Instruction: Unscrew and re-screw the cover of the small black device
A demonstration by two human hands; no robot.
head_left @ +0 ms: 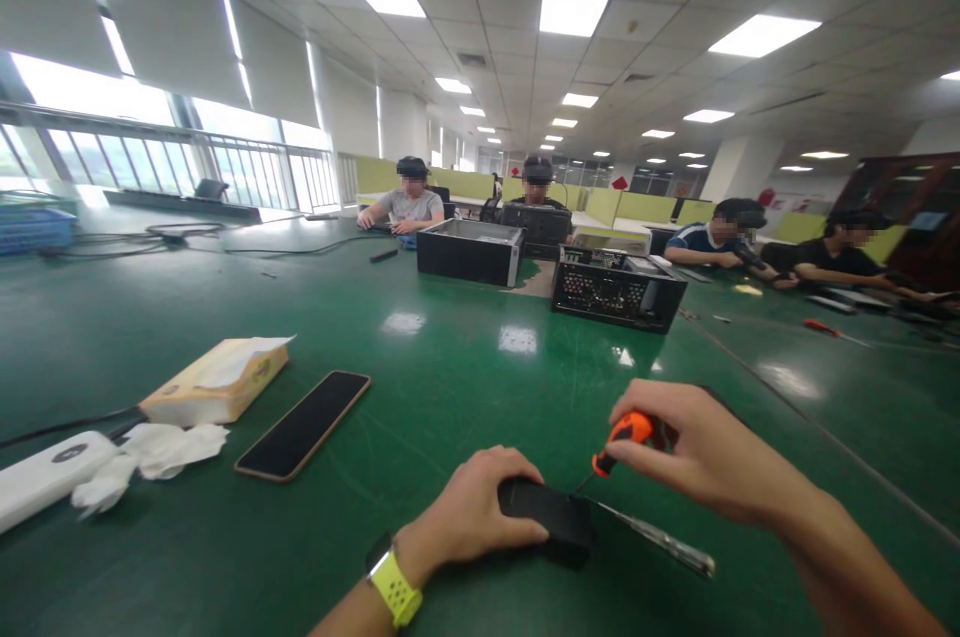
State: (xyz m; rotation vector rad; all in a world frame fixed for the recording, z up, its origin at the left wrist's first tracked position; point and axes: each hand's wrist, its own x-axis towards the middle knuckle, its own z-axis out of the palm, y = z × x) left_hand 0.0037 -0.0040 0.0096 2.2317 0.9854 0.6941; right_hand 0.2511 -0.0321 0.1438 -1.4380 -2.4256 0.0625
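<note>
My left hand [491,502] is closed around the left end of a small black box-shaped part [551,522] lying on the green table. A yellow-strapped watch [394,585] is on that wrist. In my right hand [682,442], an orange and black screwdriver [627,437] is gripped by its handle. Its shaft slants down to the right end of the black part; whether the tip sits in a screw is too small to tell. A second screwdriver with a clear handle [671,547] lies on the table just right of the part, below my right hand.
A phone [304,425], a tissue pack [217,382], crumpled tissues [150,457] and a white device [52,477] lie on the left. Open computer cases [469,254] [619,287] stand farther back. Several people sit around the table. Another orange screwdriver [825,327] is at far right.
</note>
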